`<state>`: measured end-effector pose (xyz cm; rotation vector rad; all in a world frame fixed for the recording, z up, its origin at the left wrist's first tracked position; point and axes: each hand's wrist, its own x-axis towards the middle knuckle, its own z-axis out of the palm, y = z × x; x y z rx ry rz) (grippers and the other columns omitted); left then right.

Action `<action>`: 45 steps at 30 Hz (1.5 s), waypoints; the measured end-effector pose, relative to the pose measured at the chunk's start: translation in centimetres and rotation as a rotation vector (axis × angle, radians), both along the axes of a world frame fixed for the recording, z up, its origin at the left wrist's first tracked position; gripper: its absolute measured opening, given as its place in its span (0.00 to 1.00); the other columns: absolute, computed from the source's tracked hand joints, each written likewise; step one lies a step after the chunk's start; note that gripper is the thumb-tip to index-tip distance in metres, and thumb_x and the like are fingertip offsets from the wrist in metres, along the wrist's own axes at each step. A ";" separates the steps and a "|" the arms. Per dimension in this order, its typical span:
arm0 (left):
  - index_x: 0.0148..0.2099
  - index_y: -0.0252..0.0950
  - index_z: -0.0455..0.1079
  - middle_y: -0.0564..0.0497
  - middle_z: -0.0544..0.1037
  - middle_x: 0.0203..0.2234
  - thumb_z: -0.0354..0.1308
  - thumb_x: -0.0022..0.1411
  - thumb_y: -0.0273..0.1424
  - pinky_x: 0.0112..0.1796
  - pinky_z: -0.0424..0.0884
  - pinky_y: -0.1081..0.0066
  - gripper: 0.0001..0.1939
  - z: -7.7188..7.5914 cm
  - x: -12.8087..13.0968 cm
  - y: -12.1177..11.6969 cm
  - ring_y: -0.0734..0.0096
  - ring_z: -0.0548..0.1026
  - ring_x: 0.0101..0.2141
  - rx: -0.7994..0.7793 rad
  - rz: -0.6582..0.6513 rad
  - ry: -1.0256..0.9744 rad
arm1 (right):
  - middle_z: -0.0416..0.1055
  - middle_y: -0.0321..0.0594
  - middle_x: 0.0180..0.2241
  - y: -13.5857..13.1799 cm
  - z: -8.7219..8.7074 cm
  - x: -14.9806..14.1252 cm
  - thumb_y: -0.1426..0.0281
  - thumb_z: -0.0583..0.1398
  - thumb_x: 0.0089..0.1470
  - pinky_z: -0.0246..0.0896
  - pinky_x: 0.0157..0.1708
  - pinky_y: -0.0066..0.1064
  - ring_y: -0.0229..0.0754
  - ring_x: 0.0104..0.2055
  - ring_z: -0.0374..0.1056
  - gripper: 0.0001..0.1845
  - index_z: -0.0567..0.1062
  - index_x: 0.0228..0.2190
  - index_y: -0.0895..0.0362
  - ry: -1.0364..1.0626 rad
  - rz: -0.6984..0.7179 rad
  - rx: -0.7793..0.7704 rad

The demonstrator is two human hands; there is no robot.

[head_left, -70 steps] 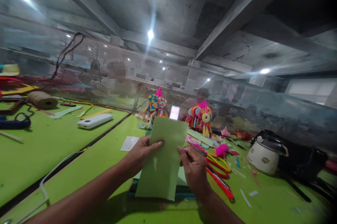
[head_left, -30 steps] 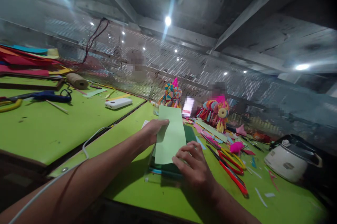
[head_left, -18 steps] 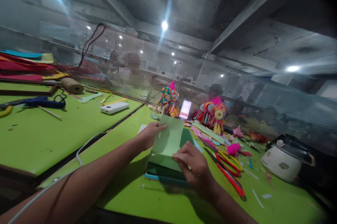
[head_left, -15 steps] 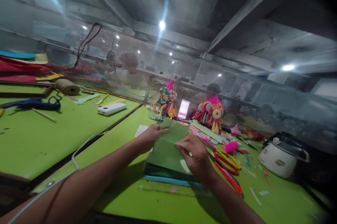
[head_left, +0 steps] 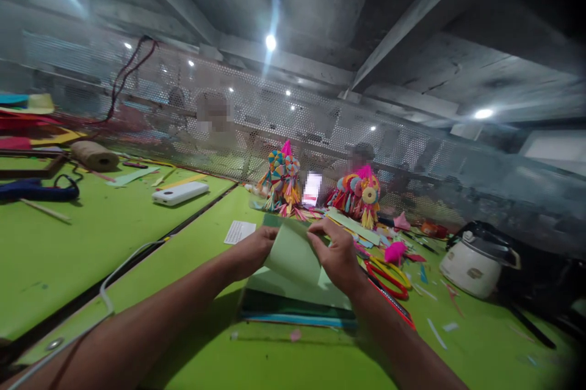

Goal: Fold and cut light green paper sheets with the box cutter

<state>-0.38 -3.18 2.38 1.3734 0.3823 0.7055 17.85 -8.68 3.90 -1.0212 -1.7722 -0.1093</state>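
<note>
A light green sheet of paper (head_left: 295,252) is held between my two hands, its far edge raised and curved. My left hand (head_left: 257,251) grips its left side with the fingers partly hidden behind it. At the far right corner, my right hand (head_left: 336,252) pinches the sheet between thumb and fingers. Beneath it lies a stack of coloured paper (head_left: 293,307), with light green on top and dark green and blue layers showing at the near edge. Just right of my right hand are red-handled scissors (head_left: 387,280).
Two tasselled paper ornaments (head_left: 284,173) and a lit phone (head_left: 312,188) stand at the back. To the left are a white power bank (head_left: 180,193), twine (head_left: 95,156) and a blue glue gun (head_left: 36,190). A white pot (head_left: 471,265) and paper scraps (head_left: 437,333) are at right.
The green sheet has been lifted and curled back, showing its paler face and the stack below. My right hand has moved up to its far corner. The view has shifted slightly right.
</note>
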 end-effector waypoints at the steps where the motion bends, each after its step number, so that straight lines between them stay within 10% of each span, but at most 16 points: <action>1: 0.41 0.31 0.78 0.46 0.79 0.23 0.66 0.48 0.32 0.29 0.69 0.70 0.16 -0.1 0.0 0.0 0.60 0.77 0.27 0.003 0.000 0.002 | 0.71 0.37 0.28 -0.1 0.0 0.0 0.74 0.59 0.54 0.61 0.35 0.30 0.40 0.32 0.67 0.03 0.73 0.29 0.56 0.007 -0.002 -0.012; 16: 0.46 0.34 0.74 0.45 0.78 0.35 0.58 0.51 0.29 0.36 0.70 0.69 0.18 0.6 -0.9 0.5 0.63 0.75 0.33 -0.114 -0.046 -0.168 | 0.72 0.37 0.28 -0.1 -0.8 0.2 0.73 0.59 0.52 0.63 0.33 0.29 0.39 0.31 0.68 0.03 0.74 0.29 0.56 0.051 0.006 -0.077; 27: 0.42 0.37 0.75 0.50 0.77 0.28 0.61 0.55 0.37 0.29 0.64 0.73 0.14 -0.2 1.2 0.6 0.65 0.71 0.28 0.541 0.537 0.104 | 0.75 0.39 0.33 0.7 -1.3 -0.3 0.71 0.60 0.53 0.68 0.38 0.32 0.41 0.36 0.71 0.06 0.76 0.34 0.56 0.120 0.077 -0.123; 45: 0.38 0.38 0.74 0.50 0.78 0.32 0.56 0.56 0.28 0.34 0.66 0.73 0.08 -0.8 1.9 0.0 0.64 0.73 0.32 0.646 0.591 0.081 | 0.76 0.39 0.30 0.8 -1.2 0.5 0.71 0.61 0.52 0.67 0.36 0.32 0.41 0.33 0.71 0.06 0.80 0.32 0.55 0.127 0.081 -0.149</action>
